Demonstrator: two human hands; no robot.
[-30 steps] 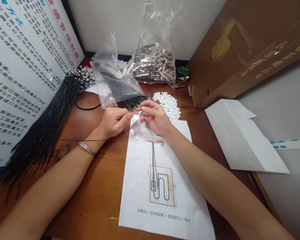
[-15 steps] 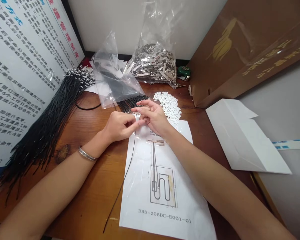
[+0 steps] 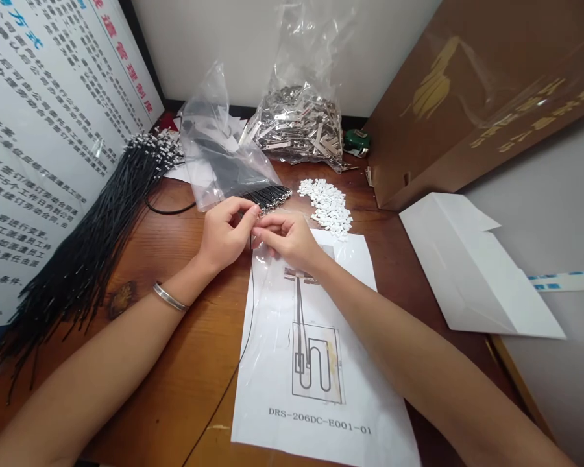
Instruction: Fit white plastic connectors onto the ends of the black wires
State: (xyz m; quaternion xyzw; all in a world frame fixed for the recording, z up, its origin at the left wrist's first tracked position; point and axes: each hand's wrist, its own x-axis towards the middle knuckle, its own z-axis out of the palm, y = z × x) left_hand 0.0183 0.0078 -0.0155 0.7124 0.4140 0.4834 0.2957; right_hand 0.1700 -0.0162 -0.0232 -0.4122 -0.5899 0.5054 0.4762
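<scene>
My left hand (image 3: 226, 233) is closed in a pinch on a thin black wire (image 3: 219, 402), which hangs from the fingertips and trails over the printed sheet and tabletop to the lower edge. Fingertips of my right hand (image 3: 288, 241) meet the left ones and are also pinched together. What lies between the right fingers is too small and covered to make out. Just behind the hands is a bundle of short black wires with metal ends (image 3: 272, 196). A pile of small white plastic pieces (image 3: 328, 204) lies to the right, past the right hand.
Beneath the hands lies a printed drawing sheet (image 3: 272, 389). A long black wire bundle (image 3: 92, 246) leans at left. Clear bags stand behind, one with metal strips (image 3: 296, 126). A green tape measure (image 3: 357, 143), a brown box (image 3: 448, 97) and folded white card (image 3: 467, 259) are rightward.
Both hands have shifted slightly left, and the right hand has come down. Its raised fingers have curled into a pinch against the left fingertips. The wire's lower end has slid out past the bottom edge.
</scene>
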